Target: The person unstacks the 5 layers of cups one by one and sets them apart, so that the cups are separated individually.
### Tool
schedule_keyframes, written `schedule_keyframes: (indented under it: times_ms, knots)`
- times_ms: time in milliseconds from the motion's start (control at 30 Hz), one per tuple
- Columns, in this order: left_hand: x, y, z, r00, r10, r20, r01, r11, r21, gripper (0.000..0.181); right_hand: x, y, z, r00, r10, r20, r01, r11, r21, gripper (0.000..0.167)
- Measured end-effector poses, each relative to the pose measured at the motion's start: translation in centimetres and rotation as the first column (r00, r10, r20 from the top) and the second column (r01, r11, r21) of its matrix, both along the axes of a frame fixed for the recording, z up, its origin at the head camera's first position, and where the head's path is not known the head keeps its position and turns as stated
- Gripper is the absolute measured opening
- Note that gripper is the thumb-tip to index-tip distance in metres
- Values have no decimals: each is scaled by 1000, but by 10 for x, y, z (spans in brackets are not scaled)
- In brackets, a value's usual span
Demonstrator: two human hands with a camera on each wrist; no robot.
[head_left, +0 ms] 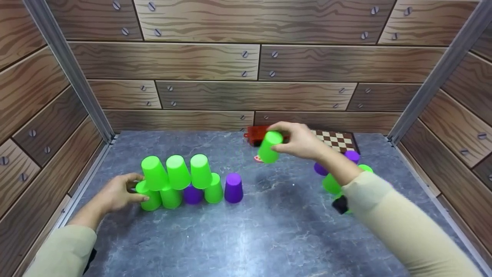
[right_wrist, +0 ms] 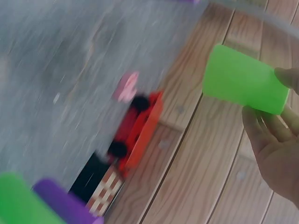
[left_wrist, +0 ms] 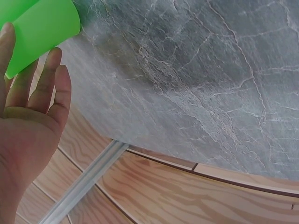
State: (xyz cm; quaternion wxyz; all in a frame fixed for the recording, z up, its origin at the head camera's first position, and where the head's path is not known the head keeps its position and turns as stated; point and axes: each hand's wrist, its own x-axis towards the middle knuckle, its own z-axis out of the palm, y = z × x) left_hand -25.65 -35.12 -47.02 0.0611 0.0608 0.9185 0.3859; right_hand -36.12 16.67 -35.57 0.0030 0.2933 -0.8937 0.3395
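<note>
Upside-down cups stand in a row at the left of the table: green ones (head_left: 171,197), a purple cup (head_left: 193,194) and, at the right end, another purple cup (head_left: 233,187). Three green cups (head_left: 177,172) form a second level on them. My left hand (head_left: 117,192) is around the leftmost lower green cup (head_left: 148,196), fingers and thumb loosely curved; whether it touches is unclear. In the left wrist view the hand (left_wrist: 35,121) is beside a green cup (left_wrist: 46,32). My right hand (head_left: 300,141) holds a green cup (head_left: 270,147) in the air, pinched between thumb and fingers (right_wrist: 261,133).
Behind the raised cup are a red toy vehicle (head_left: 255,134) and a small pink-and-white item (head_left: 258,158). A checkered board (head_left: 338,141) lies at the back right. More green and purple cups (head_left: 351,156) are at the right, partly hidden by my right arm.
</note>
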Motion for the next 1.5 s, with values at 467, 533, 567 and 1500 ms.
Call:
schedule_keyframes:
  times_ms: [467,533,567,1500]
  knots:
    - [-1,-1,0,1000,2,3,-2,1000,-10,66,-27,85,-30,997,-45,56,34,981,193,52]
    - [-1,-1,0,1000,0,6,0,1000,-11,66,-30,90,-35,997,-55,54,42,976,212,52]
    - [-1,-1,0,1000,-1,6,1,1000,-12,65,-31,92,-38,997,-58,50,45,974,221,52]
    - [-2,-1,-1,1000,-9,-22,9,1000,-2,61,-44,105,-75,988,-123,95,92,954,285,54]
